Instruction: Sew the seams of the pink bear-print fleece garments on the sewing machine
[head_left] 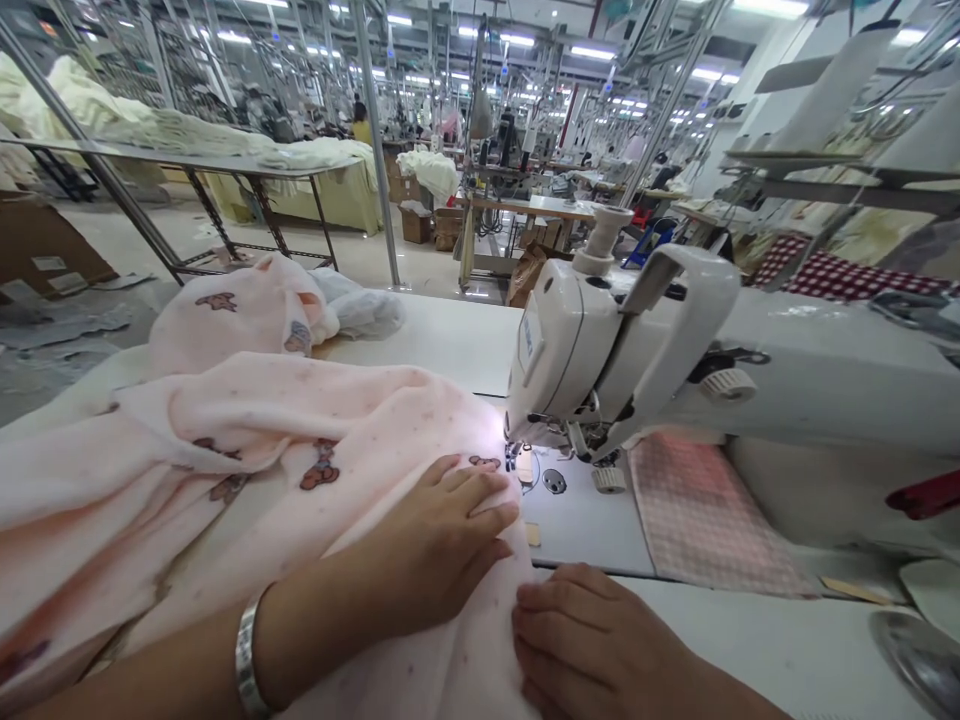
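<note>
At the presser foot (512,459): light palm, guided edge

Toward seven and eight o'clock from the presser foot, the left hand (435,540) lies palm down on the pink cloth (382,425), fingers loosely spread and gripping nothing. At five o'clock, the right hand (600,645) rests against the cloth's right edge with fingers bent; its thumb is hidden, so I cannot tell whether it pinches the layers or merely steadies them. The pink cloth spreads from the foot toward six, nine and ten o'clock, a printed figure (484,462) just beside the foot.

The step looks like guiding this edge under the sewing machine (559,350). Done well, it probably wants the left palm pressing only enough to smooth the pile, with its fingertips, already near the foot, held clear of the needle area. The right hand should square the edge without tugging, since plush of this sort may stretch. The heap at nine o'clock lies in deep folds and could drag; some slack there should help. At three to four o'clock, the checked cloth (709,520) lies apart on the machine bed (600,535), best left clear of the edge.
</note>
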